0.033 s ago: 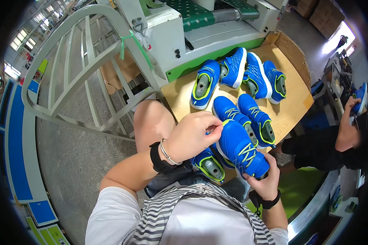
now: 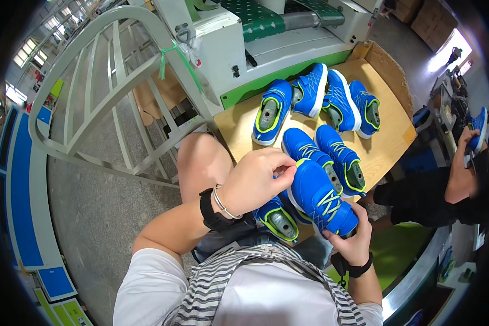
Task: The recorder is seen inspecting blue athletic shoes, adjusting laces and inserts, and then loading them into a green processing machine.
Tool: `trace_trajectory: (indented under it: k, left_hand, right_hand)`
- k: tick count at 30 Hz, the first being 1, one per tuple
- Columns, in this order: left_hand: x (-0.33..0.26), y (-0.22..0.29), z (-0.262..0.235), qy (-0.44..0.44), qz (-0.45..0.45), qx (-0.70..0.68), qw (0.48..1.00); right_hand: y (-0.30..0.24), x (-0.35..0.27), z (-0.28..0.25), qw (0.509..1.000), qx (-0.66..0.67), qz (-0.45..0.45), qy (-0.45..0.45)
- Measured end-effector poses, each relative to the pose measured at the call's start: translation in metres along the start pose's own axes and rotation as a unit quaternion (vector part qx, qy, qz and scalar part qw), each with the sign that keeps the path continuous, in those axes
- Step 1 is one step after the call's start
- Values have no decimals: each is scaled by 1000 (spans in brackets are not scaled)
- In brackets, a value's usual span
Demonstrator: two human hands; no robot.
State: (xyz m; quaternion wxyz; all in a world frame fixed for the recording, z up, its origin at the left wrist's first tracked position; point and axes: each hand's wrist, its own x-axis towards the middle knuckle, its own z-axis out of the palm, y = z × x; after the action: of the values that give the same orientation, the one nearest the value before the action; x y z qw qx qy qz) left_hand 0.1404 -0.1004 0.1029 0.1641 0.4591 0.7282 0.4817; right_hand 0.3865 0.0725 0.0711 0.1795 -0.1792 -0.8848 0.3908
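Note:
My right hand (image 2: pixel 357 239) grips the heel end of a blue sneaker (image 2: pixel 313 187) with yellow-green laces and a pale sole edge. The sneaker's toe points up and to the left. At that toe, my left hand (image 2: pixel 258 182) is closed in a pinch; whatever lies between the fingertips is too small to make out. Just beyond are two matching sneakers, one (image 2: pixel 304 145) partly covered by the held shoe, the other (image 2: pixel 339 157) to its right. Below my left hand, another blue sneaker (image 2: pixel 280 221) shows its grey last inside.
Several more blue sneakers (image 2: pixel 309 89) stand or lean at the far side of the wooden board (image 2: pixel 388 92). A white-and-green machine (image 2: pixel 217 49) with a green belt rises behind it. Left is a metal rack (image 2: pixel 114 92). At right, a co-worker's hand (image 2: pixel 466 138) holds a blue shoe.

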Motion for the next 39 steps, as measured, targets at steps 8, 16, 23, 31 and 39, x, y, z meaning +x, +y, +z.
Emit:
trace_trajectory:
  k: [8,16,23,31,39]
  left_hand:
    - [9,-29,11,-51,-117,-367,921]
    - [17,-32,11,-62,-100,-322,939]
    - [19,-30,8,-67,-69,-259,961]
    - [15,-22,7,-48,-44,-166,984]
    - [10,-15,9,0,5,-79,997]
  right_hand:
    - [32,0,0,986,151,72,19]
    - [28,4,-4,991,111,72,14]
    - [25,6,-5,992,106,66,7]
    - [26,5,-5,993,105,58,2]
    - [13,5,-6,995,74,69,-23]
